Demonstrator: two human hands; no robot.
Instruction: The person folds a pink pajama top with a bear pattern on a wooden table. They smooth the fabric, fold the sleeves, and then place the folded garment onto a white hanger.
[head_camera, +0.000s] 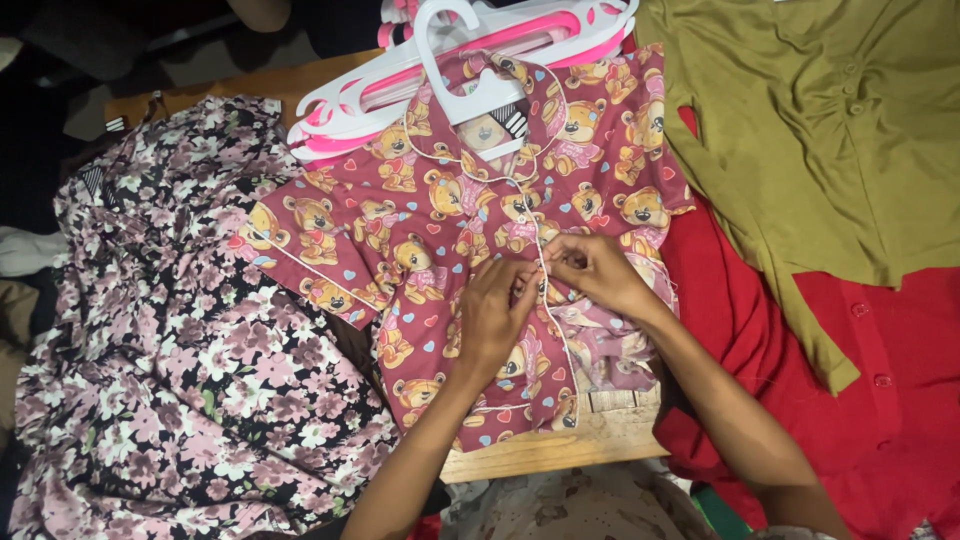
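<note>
A small maroon pyjama shirt (420, 230) printed with teddy bears and hearts lies flat on a wooden surface, its collar on a white plastic hanger (480, 90). My left hand (492, 315) and my right hand (598, 268) meet at the shirt's white-piped front placket, about halfway down. Both hands pinch the fabric edge there, fingertips close together. What is between the fingertips is too small to make out.
A stack of pink and white hangers (400, 85) lies behind the shirt. A black floral dress (180, 340) covers the left. An olive green top (830, 130) lies over a red garment (900, 380) on the right. The wooden board's edge (560, 450) shows near me.
</note>
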